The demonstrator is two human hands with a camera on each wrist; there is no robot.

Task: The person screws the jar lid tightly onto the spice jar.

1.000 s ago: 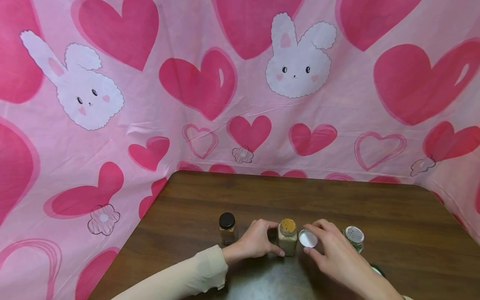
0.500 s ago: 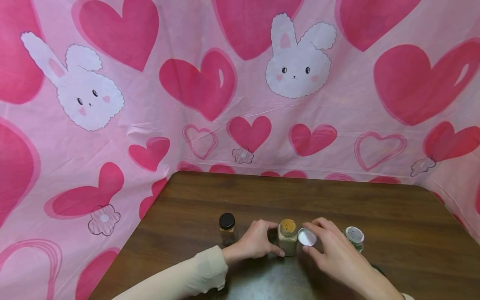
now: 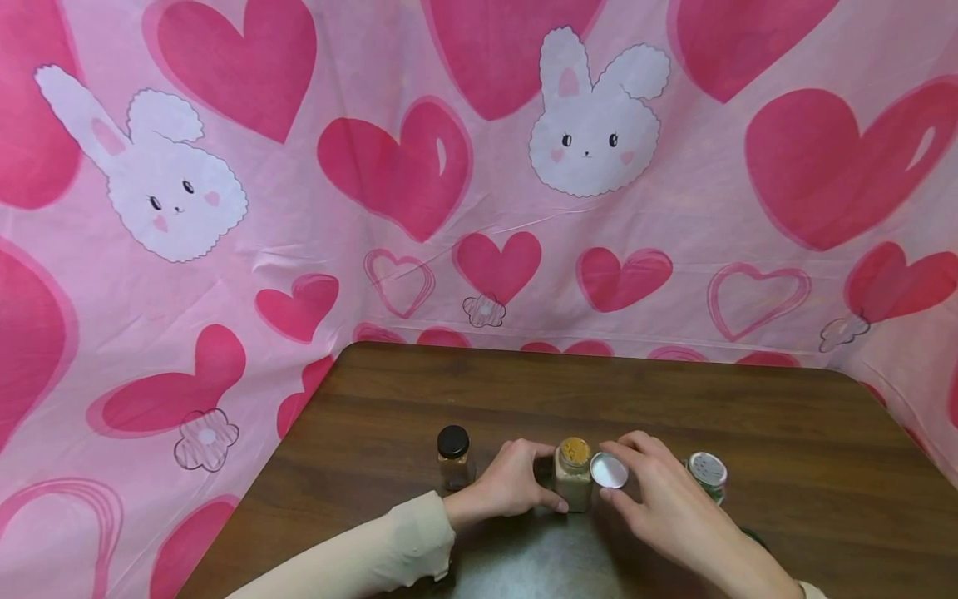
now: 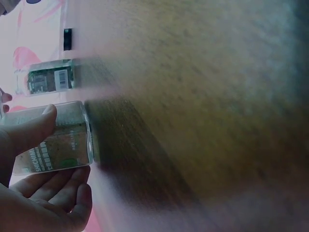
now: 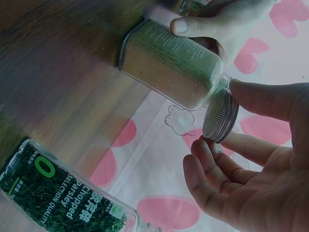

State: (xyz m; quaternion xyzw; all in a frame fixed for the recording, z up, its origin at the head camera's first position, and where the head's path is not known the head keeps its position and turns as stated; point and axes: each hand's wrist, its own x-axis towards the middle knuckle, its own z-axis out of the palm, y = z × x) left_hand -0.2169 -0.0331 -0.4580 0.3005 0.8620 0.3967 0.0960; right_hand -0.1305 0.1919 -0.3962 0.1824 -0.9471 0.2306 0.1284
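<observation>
My left hand (image 3: 512, 481) grips a square glass spice jar (image 3: 573, 489), thumb on the near side and fingers on the far side. The jar stands upright on the table, uncapped, with yellow-brown powder showing at its mouth. A silver metal screw lid (image 3: 609, 471) is pinched between the thumb and fingers of my right hand (image 3: 654, 491), tilted so its pale inside faces up. In the right wrist view the lid (image 5: 221, 117) is right at the jar's neck, its ridged edge overlapping the jar there.
Left of my left hand stands a small jar with a black cap (image 3: 453, 456). A chopped parsley jar (image 5: 63, 193) with a perforated shaker top stands beyond my right hand. Near it lies a dark green cap (image 3: 754, 539), mostly behind my right forearm. Heart-print cloth (image 3: 494, 191) hangs behind the wooden table (image 3: 599, 383).
My right hand has carried the metal lid slightly left, closer to the jar's mouth. My left hand and the jar stay in place.
</observation>
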